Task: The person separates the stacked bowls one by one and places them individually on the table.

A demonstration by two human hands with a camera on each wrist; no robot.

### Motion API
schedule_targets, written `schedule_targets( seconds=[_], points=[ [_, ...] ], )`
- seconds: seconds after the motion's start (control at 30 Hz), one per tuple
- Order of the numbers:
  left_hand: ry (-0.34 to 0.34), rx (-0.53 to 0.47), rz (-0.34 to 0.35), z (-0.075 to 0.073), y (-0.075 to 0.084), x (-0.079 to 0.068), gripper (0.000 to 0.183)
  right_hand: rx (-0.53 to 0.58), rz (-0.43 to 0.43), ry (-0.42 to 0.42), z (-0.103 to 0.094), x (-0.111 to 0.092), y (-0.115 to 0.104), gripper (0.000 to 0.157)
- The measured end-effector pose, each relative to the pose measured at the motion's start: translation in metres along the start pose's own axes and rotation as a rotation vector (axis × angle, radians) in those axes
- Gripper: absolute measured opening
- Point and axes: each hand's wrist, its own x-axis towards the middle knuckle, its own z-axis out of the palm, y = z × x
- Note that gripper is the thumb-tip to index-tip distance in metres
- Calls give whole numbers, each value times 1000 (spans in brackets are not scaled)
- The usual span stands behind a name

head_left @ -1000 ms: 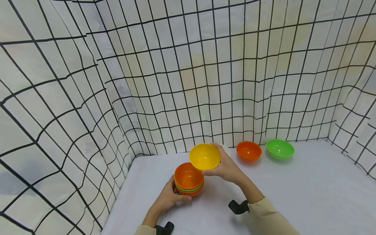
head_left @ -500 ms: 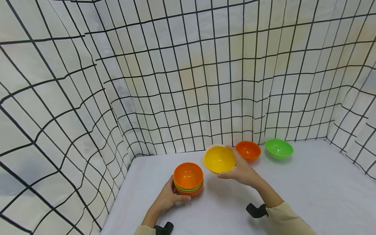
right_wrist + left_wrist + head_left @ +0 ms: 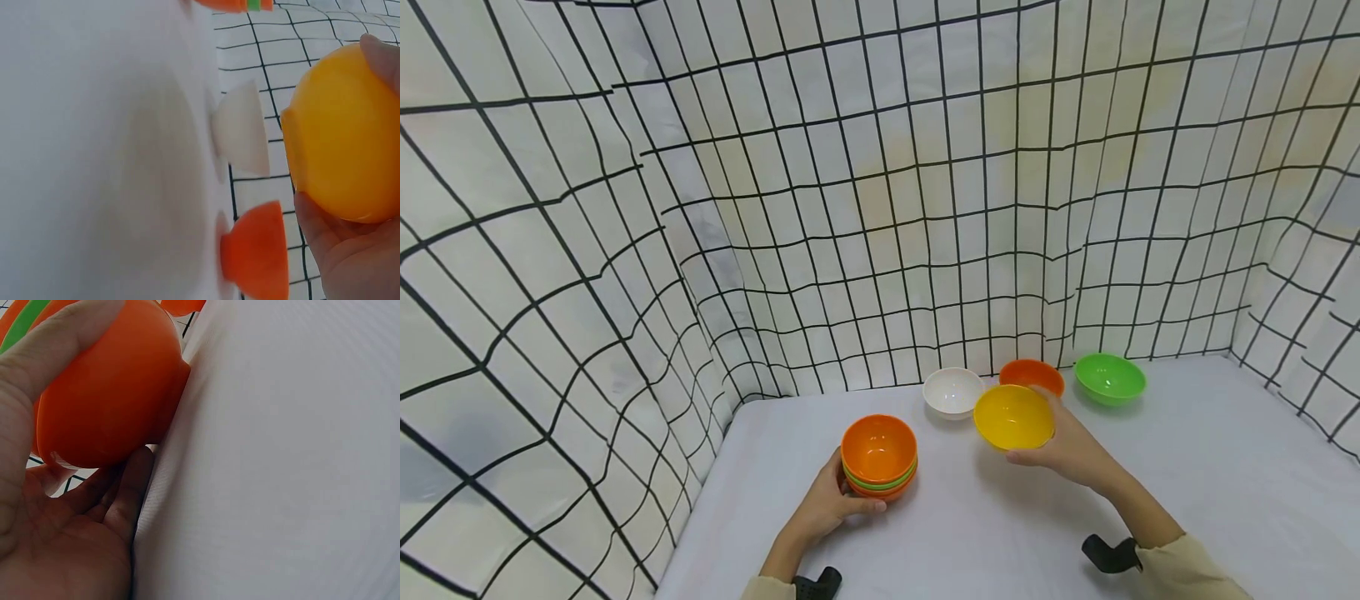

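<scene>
A yellow bowl (image 3: 1013, 418) is held above the table by my right hand (image 3: 1071, 450), thumb and fingers on opposite sides of it. In the right wrist view the same yellow bowl (image 3: 350, 137) hangs clear of the white surface. My left hand (image 3: 823, 500) grips the side of a stack of nested bowls, with an orange bowl (image 3: 880, 450) on top and a green rim showing below. The left wrist view shows the stack's lowest orange bowl (image 3: 112, 394) standing on the table, thumb along its side and fingers beneath its curve.
Along the back of the table (image 3: 970, 533) stand a white bowl (image 3: 953, 393), an orange bowl (image 3: 1030, 373) partly behind the yellow one, and a green bowl (image 3: 1110, 379). White walls with a black grid (image 3: 880, 200) rise behind and to the left.
My right hand has carried the yellow bowl to the right, from beside the stack to in front of the back orange bowl, uncovering the white bowl. The left hand stays on the stack.
</scene>
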Motion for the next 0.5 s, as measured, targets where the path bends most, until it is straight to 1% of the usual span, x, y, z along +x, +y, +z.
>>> schedule_targets(
  seconds=[0.33, 0.5],
  points=[
    [2, -11, -5, 1, 1, 0, 105, -40, 32, 21, -28, -19, 31, 111],
    [7, -14, -11, 1, 0, 1, 105, -70, 85, 34, -41, -28, 45, 114]
  ],
)
